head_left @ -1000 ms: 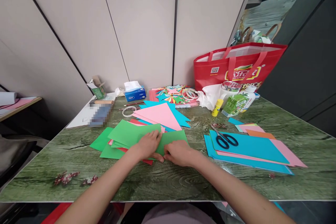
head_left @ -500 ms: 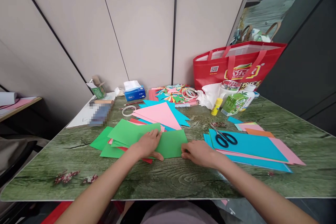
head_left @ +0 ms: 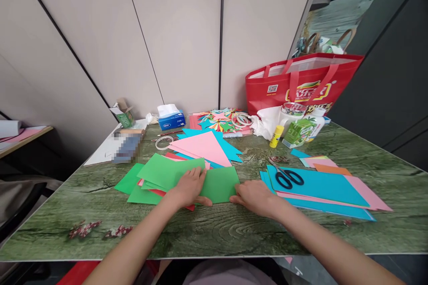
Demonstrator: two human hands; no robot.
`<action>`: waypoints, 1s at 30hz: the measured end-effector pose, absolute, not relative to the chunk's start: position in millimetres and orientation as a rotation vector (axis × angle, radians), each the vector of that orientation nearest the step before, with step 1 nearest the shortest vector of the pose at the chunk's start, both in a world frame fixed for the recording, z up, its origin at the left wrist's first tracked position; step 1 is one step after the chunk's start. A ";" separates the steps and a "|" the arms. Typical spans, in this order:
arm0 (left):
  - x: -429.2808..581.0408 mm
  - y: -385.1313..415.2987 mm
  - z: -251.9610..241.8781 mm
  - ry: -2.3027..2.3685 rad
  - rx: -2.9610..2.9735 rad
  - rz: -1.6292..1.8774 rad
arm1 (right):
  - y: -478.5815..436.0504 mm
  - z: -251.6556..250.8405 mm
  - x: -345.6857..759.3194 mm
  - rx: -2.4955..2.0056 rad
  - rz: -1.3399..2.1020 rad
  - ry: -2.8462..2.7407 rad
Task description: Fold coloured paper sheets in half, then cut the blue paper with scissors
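A green sheet of paper (head_left: 220, 182) lies on the table in front of me. My left hand (head_left: 191, 186) rests flat on its left part, fingers stretched and thumb spread along the near edge. At the sheet's right edge, my right hand (head_left: 251, 196) is closed, its thumb and fingers pinching the near right corner. More green sheets (head_left: 163, 170) lie under and left of my left hand, with red and pink edges showing beneath. Behind them are a pink triangular sheet (head_left: 203, 146) and blue pieces (head_left: 230, 144).
Scissors (head_left: 288, 177) with black handles lie on blue sheets (head_left: 327, 185) at the right. A yellow glue stick (head_left: 276, 136), a green carton (head_left: 298, 132) and a red bag (head_left: 267, 89) stand behind. Farther left are a tape roll (head_left: 164, 143) and a blue tissue box (head_left: 171, 120).
My left thumb has slid slightly right along the sheet's near edge. The right hand keeps its place at the edge, its fingers shifted a little. The view has tilted slightly.
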State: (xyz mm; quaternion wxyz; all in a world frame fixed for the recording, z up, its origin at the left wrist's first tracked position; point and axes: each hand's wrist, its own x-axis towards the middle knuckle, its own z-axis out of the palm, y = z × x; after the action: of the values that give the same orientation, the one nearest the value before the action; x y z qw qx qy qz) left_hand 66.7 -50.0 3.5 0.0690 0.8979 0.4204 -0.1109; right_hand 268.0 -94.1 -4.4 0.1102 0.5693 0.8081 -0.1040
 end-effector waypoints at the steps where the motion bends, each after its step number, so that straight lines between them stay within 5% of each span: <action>1: 65.2 -49.7 2.1 1.260 2.713 -0.330 | -93.7 -4.4 267.7 1.677 -0.307 2.373; 20: -17.1 -28.9 -6.6 1.008 2.573 -0.271 | -94.4 4.0 269.3 1.631 -0.316 2.359; 30: -26.8 -39.8 -11.6 1.060 2.427 0.040 | -97.2 -7.7 281.2 1.707 -0.434 2.458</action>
State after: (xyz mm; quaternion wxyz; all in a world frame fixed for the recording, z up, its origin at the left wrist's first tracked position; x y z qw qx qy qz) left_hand -26.8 -39.8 -11.6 0.2437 0.8887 0.3881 0.0145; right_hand 281.2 -97.2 -7.7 0.0588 0.5635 0.8115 -0.1432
